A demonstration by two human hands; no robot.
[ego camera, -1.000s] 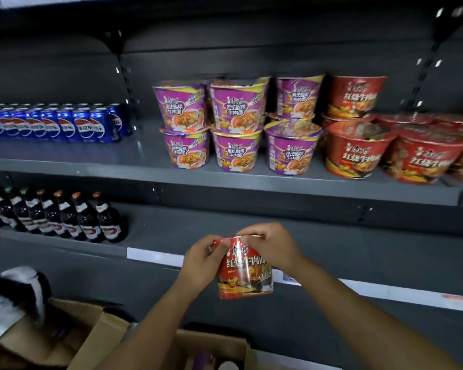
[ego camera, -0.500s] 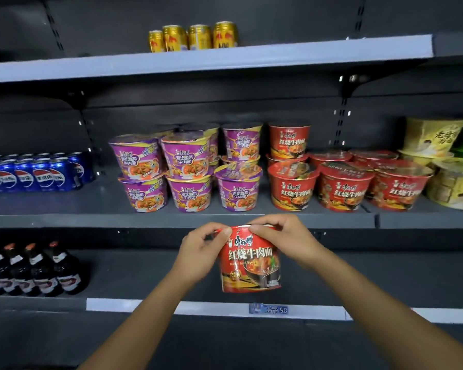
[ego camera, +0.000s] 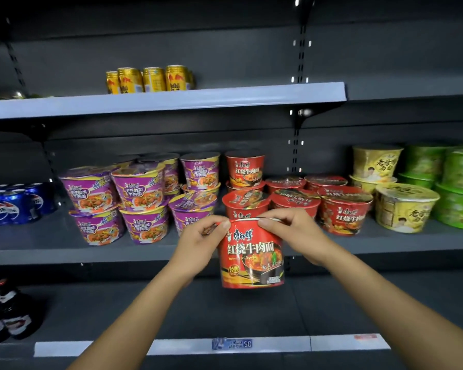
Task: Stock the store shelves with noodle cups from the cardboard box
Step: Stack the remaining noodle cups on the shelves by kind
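both hands are raised in front of the middle shelf (ego camera: 38,252), and between them is one red noodle cup (ego camera: 251,257). the left hand (ego camera: 198,244) pinches the rim of the cup on its left side, thumb and fingers curled on it. the right hand (ego camera: 292,233) pinches the rim on the other side in the same way. the cup is upright, its label turned to the person. it hangs in the air just in front of the middle shelf's front edge and rests on nothing.

on the middle shelf, directly behind the held cup, stand more red cups (ego camera: 342,209), some of them stacked. toward the left end of the middle shelf are purple cups (ego camera: 142,193) in two layers, and past them blue cola cans (ego camera: 14,206). toward its right end are yellow cups (ego camera: 404,206), then green cups (ego camera: 457,182). above the middle shelf, on the upper shelf (ego camera: 171,100), stands a short row of gold cans (ego camera: 153,78). below the middle shelf, at the left, i see dark bottles (ego camera: 8,313), and a white label strip (ego camera: 231,343) runs along the lower edge there.
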